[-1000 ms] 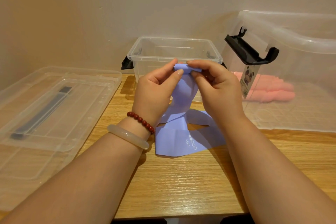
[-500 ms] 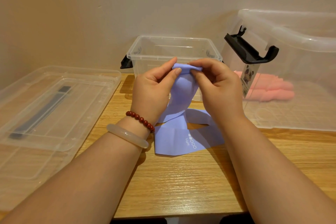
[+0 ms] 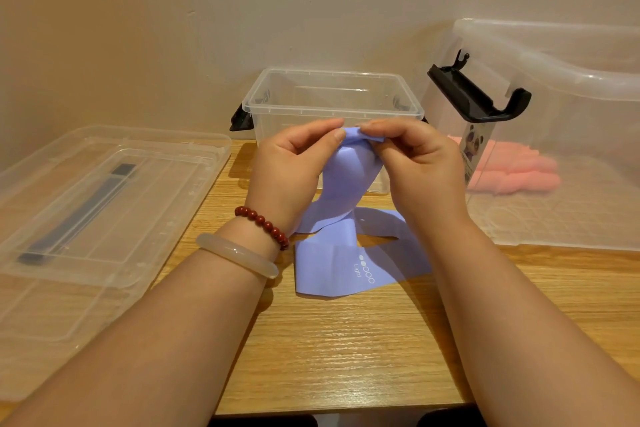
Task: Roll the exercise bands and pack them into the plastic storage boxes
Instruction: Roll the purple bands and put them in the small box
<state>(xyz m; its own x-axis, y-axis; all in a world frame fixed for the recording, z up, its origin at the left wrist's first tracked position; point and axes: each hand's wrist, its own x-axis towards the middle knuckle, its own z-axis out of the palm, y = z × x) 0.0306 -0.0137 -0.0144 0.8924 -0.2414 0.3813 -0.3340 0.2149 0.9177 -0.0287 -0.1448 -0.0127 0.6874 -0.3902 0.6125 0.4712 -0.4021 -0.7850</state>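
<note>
One lilac band (image 3: pixel 346 184), top edge curled.

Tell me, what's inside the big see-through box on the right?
A pink bundle lies at the bottom of the big box, blurry through its wall. The panda label covers one end of it, and I cannot tell exactly what it is.

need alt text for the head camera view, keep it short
A person's left hand and right hand pinch the top end of a purple exercise band, whose rest trails onto a wooden table. Behind stands a small clear box; a larger box at right holds pink bands, and a clear lid lies at left.
</note>
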